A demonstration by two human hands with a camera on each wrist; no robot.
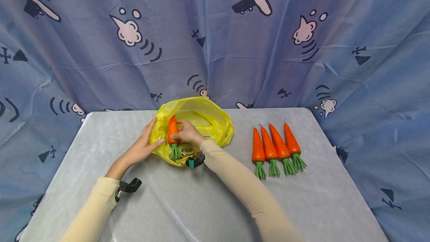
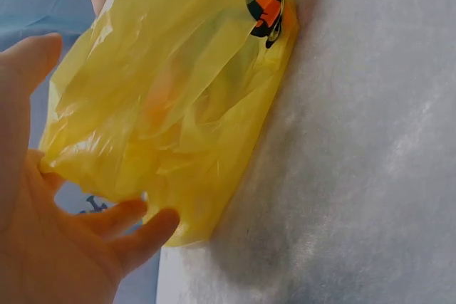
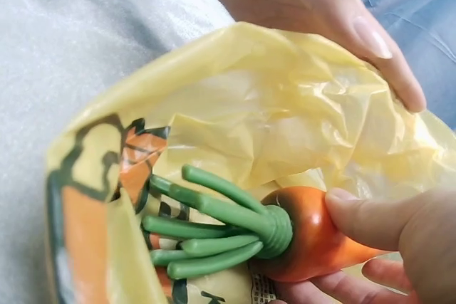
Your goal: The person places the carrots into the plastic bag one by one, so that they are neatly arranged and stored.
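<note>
A yellow plastic bag stands with its mouth wide, printed with dark letters and orange patches. My right hand reaches into it and grips an orange carrot by its body, thumb on one side and fingers beneath. The carrot's green stalks point toward me, over the bag's printed wall. Along the bag's left side rests my left hand, its fingers spread against the outside of the plastic. Its thumb lies by the near rim in the head view.
Several more carrots lie side by side at the right of the grey-white table, stalks toward me. Behind the table hangs a blue curtain with airplane prints. A black wrist-worn device sits on each wrist.
</note>
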